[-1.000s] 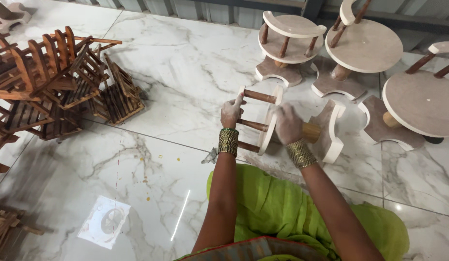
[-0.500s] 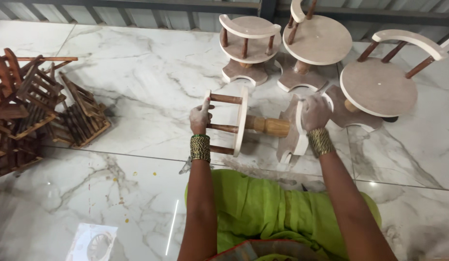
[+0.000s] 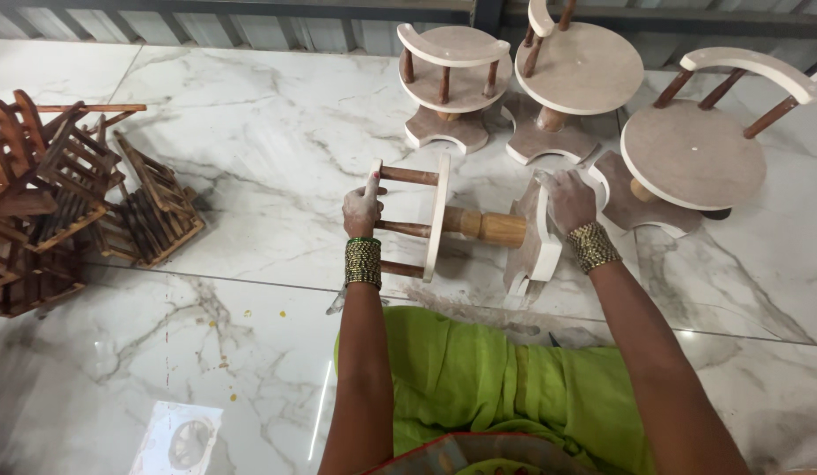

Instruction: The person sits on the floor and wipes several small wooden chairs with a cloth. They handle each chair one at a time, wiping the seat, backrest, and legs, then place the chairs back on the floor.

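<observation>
We see a small wooden stool [image 3: 466,224] lying on its side on the marble floor [image 3: 250,158], held between both hands. Our left hand [image 3: 362,209] wraps the curved backrest end, fingers closed around its rail where the brown spindles meet it; the fingertips are hidden behind the wood. Our right hand [image 3: 568,200] lies over the top edge of the notched base plate [image 3: 533,242], clasping it; how far the fingers curl around the far side we cannot tell. Between the hands run the round seat, seen edge-on, and the turned pedestal.

Just beyond the right hand stand three finished stools [image 3: 584,75] upright; the rightmost is cut off at the frame edge, and the middle one's backrest is cropped at the top. Well out past the left hand sits a heap of dark slatted racks [image 3: 70,189], partly cut off at the left edge, too tangled to count. Below the left forearm, near the bottom edge, lies a pale sheet [image 3: 175,438] with a round shape on it, hard to make out. A green garment [image 3: 479,378] covers the lap beneath both arms.
</observation>
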Available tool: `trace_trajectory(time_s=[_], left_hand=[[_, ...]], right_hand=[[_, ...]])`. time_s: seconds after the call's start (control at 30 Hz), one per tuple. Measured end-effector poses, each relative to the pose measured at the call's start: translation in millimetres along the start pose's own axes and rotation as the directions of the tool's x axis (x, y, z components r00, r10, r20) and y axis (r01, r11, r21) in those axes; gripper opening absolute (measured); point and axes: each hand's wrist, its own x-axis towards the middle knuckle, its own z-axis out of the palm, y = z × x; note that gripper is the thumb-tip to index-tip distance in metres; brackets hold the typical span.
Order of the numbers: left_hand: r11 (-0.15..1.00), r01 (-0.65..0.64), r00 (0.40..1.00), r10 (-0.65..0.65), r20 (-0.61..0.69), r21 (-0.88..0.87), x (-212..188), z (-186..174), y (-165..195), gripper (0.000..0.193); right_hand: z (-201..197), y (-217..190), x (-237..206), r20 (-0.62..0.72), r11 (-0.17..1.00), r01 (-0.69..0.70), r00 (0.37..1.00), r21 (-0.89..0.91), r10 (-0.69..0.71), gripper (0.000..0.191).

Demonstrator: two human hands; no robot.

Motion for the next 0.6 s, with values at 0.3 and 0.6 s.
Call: trace_trajectory(time_s=[0.3,0.6], left_hand=[[1.000,0.005,1.000,-0.005,-0.011,0.025,-6,-3,7,0.064],[0.991,-0.070,0.997,0.071,0.011,-0.113,-15,-6,8,0.060]], right_hand=[[-9,8,-16,0.359,0.966,-0.014,0.930,0.257,-0.082,0.020],[-39,52,-28,0.476,0.796,-0.303,0.879,0.524,0.021,0.019]])
